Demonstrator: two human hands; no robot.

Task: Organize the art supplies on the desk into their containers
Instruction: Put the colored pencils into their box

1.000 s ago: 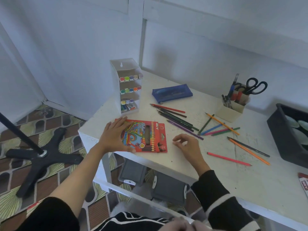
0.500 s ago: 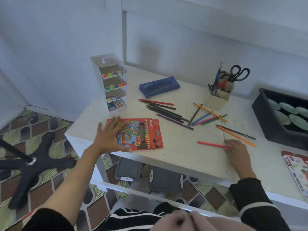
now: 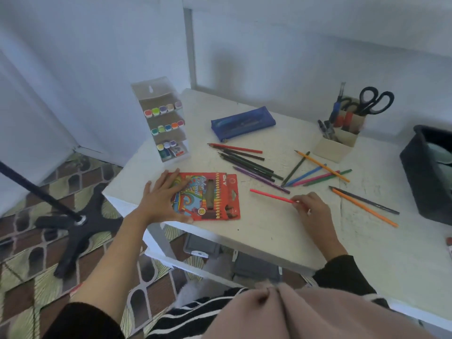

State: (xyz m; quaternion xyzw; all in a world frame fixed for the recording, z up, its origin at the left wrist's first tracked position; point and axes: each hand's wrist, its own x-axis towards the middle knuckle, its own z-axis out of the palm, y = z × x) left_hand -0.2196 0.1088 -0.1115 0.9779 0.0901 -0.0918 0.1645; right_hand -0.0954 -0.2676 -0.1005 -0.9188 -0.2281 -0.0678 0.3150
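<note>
1. White walls back a pale, scuffed surface. Near its front left corner lies a red colored pencil box, the landmark for everything below.
2. The left hand lies flat on the left half of the box, fingers straight and spread. It presses down and grasps nothing.
3. The right hand, to the right of the box, has its grip narrowed to a pinch on the far end of a pink pencil. The pencil's free end points back at the box and stops just short of its right edge.
4. Loose pencils are scattered beyond and to the right of the box. A blue pencil pouch and a marker rack sit beyond it.
5. Likely risks:
   - A pinch so near the end gives little control, so the pencil may swing or slip.
   - Its free end may catch on the cardboard edge, and which end of the box opens cannot be made out.
   - The box sits close to the front edge, so a push could slide it off if the pressing hand lifts.
</note>
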